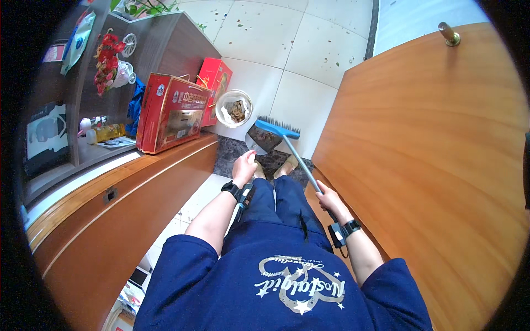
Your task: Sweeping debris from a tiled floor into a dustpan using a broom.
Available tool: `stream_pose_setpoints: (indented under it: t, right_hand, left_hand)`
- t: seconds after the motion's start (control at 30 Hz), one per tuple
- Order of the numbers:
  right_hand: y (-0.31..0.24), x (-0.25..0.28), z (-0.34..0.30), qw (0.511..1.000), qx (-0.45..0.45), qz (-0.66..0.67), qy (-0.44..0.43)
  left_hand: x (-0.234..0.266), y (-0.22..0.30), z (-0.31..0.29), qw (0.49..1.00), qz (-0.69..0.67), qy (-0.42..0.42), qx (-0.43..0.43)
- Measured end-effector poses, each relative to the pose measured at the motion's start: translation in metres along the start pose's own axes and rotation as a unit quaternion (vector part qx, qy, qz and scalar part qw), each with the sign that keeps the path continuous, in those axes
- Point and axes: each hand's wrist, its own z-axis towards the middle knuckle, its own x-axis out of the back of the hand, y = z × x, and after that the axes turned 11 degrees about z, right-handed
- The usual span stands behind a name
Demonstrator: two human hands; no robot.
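My right hand [333,201] is wrapped round the grey stick of a broom [274,128] with a blue head and dark bristles. The bristles face away from me, at the far edge of a dustpan [257,144] held low over the floor. My left hand [244,167] is closed on the dustpan's pale handle, mostly hidden by the fingers. Dark dirt seems to lie in the pan, partly behind the broom head. Just beyond the pan, a round white bin [224,121] with a liner holds brown dry debris.
Red gift boxes [165,110] stand at left by a dark shelf unit [160,41] with bottles and red flowers. A wooden door [425,138] with a brass handle stands open at right. Leaf bits are scattered over the pale floor tiles [259,33]. A dark stone threshold [229,154] lies near my feet.
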Motion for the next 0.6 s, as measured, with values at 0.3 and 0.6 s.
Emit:
stream_pose_setpoints:
  t: [0.3, 0.6]
  right_hand:
    - [-0.051, 0.007, 0.071, 0.986, 0.092, -0.109, 0.084]
    - [-0.029, -0.001, 0.018, 0.986, 0.055, -0.154, 0.016]
  left_hand:
    - [0.009, 0.006, -0.002, 1.000, 0.002, 0.006, -0.008]
    - [0.015, -0.017, -0.008, 0.999, -0.021, 0.025, -0.016]
